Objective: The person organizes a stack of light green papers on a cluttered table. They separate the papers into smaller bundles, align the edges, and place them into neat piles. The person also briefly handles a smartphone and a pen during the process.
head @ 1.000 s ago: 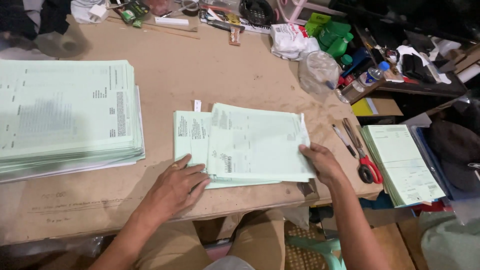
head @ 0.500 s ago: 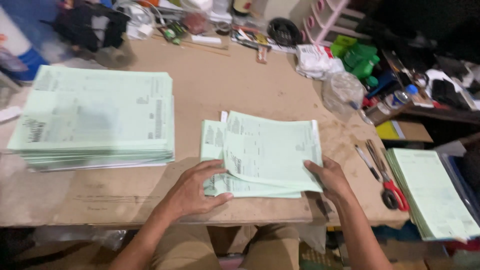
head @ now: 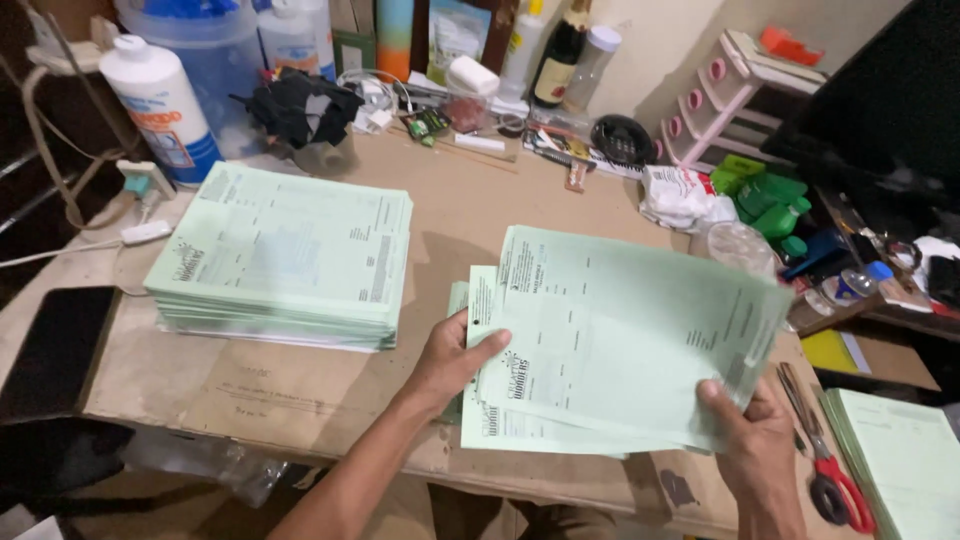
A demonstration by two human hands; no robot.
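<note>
A bundle of pale green printed sheets (head: 620, 340) is lifted off the brown cardboard-topped table (head: 300, 390), held between both hands. My left hand (head: 450, 362) grips its left edge, thumb on top. My right hand (head: 752, 428) holds the lower right corner from underneath, thumb on the paper. The sheets are slightly fanned, the lower ones poking out at the bottom left. A thick stack of the same green forms (head: 285, 255) lies flat on the table to the left, apart from my hands.
Red-handled scissors (head: 825, 470) and another green pile (head: 905, 460) lie at the right. A dark phone (head: 55, 350) rests at the left edge. Bottles (head: 160, 105), a black rag (head: 300, 105), a crumpled white bag (head: 680, 195) and green items (head: 765, 195) crowd the back.
The bundle lay flat under both hands; now both hands have raised it off the table. The view has tilted up, showing more of the cluttered back.
</note>
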